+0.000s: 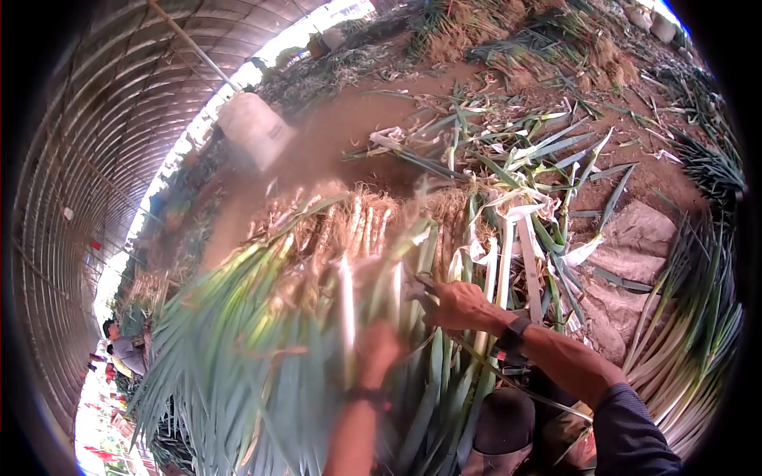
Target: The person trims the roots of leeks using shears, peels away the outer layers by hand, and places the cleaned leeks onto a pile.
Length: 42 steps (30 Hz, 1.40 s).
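Note:
A big heap of leeks [262, 341] with long green leaves and rooty white ends lies across the middle, blurred by motion. My left hand [379, 347] is blurred in the middle of the heap, closed at the foot of a pale leek stalk [347, 297] that rises from it. To the right, my right hand [462, 305], with a dark wristband, is closed in a fist over the white stalks. A short dark tip [425, 282], perhaps a small tool, sticks out of it. What it is cannot be made out.
Trimmed white leeks [698, 341] lie stacked at the right. Cut leaves [524, 151] and peelings litter the brown soil, with a grey sack [635, 238] on the ground. A white bag [254, 127] stands farther off. Another person [123, 349] crouches at the far left under the arched tunnel roof [103, 119].

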Motion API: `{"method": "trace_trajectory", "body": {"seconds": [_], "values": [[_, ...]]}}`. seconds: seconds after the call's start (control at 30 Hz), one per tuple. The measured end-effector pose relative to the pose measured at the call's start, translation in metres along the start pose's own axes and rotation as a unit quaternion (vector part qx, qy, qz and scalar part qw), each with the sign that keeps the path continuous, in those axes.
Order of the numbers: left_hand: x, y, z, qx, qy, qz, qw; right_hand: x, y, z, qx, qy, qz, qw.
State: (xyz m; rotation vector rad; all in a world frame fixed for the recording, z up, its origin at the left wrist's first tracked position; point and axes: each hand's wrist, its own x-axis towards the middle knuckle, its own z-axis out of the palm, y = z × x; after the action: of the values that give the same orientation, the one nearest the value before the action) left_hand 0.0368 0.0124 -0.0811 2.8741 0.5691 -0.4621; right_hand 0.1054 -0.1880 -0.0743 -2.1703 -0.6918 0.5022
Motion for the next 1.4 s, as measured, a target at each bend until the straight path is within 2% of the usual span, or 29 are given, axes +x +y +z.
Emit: {"method": "trace_trajectory", "body": {"seconds": [0.03, 0.13, 0.17, 0.2, 0.27, 0.33, 0.37, 0.47, 0.57, 0.6, 0.67, 0.7, 0.77, 0.83, 0.97, 1.07, 1.17, 1.3, 1.4], "values": [[0.001, -0.001, -0.003, -0.009, -0.014, -0.006, 1.0, -0.001, 0.007, 0.002, -0.036, -0.003, -0.003, 0.999], [-0.001, -0.005, -0.017, -0.054, -0.035, -0.026, 0.998, -0.037, 0.015, 0.003, -0.021, 0.035, -0.16, 0.986], [-0.006, -0.002, -0.025, -0.079, -0.028, -0.034, 0.996, -0.057, 0.009, -0.003, 0.023, 0.004, -0.131, 0.991], [-0.012, 0.001, -0.032, -0.105, -0.021, -0.043, 0.993, -0.075, 0.0, -0.013, 0.006, -0.038, -0.115, 0.993], [-0.018, -0.003, -0.04, -0.17, -0.01, -0.017, 0.985, -0.102, -0.005, -0.015, 0.069, -0.06, -0.133, 0.987], [-0.025, -0.004, -0.047, -0.206, 0.016, 0.014, 0.978, -0.12, 0.001, -0.011, 0.027, -0.059, -0.176, 0.982], [-0.034, 0.0, -0.056, -0.236, -0.002, 0.011, 0.972, -0.127, 0.005, -0.008, 0.006, -0.058, -0.197, 0.979], [-0.021, -0.028, -0.034, -0.245, 0.07, 0.011, 0.967, -0.136, 0.022, 0.0, -0.03, -0.01, -0.311, 0.95], [-0.026, -0.042, -0.03, -0.258, 0.091, 0.021, 0.962, -0.141, 0.008, -0.008, -0.041, -0.027, -0.255, 0.966], [-0.025, -0.048, -0.029, -0.258, 0.093, 0.028, 0.961, -0.14, 0.005, -0.008, -0.056, -0.007, -0.272, 0.961], [-0.025, -0.06, -0.03, -0.292, 0.041, 0.01, 0.956, -0.139, 0.001, -0.008, -0.086, 0.033, -0.304, 0.948], [-0.025, -0.064, -0.029, -0.308, 0.015, 0.0, 0.951, -0.139, 0.0, -0.007, -0.076, 0.024, -0.271, 0.959], [-0.026, -0.067, -0.024, -0.245, 0.034, 0.011, 0.969, -0.141, -0.004, -0.005, -0.057, 0.004, -0.204, 0.977], [-0.033, -0.062, -0.024, -0.151, 0.047, 0.018, 0.987, -0.144, -0.006, -0.006, -0.055, -0.026, -0.197, 0.979], [-0.044, -0.049, -0.027, -0.107, 0.019, 0.019, 0.994, -0.151, -0.003, 0.001, -0.058, -0.035, -0.205, 0.976], [-0.049, -0.045, -0.029, -0.054, 0.078, 0.055, 0.994, -0.155, -0.004, 0.001, -0.043, -0.035, -0.222, 0.973], [-0.043, -0.056, -0.031, -0.117, 0.025, 0.03, 0.992, -0.161, -0.013, 0.002, -0.018, -0.029, -0.222, 0.975], [-0.043, -0.062, -0.027, -0.227, 0.015, 0.054, 0.972, -0.148, -0.008, 0.007, -0.043, -0.062, -0.208, 0.975], [-0.039, -0.071, -0.022, -0.326, 0.015, 0.039, 0.944, -0.144, -0.004, 0.026, -0.021, -0.006, -0.212, 0.977]]}}
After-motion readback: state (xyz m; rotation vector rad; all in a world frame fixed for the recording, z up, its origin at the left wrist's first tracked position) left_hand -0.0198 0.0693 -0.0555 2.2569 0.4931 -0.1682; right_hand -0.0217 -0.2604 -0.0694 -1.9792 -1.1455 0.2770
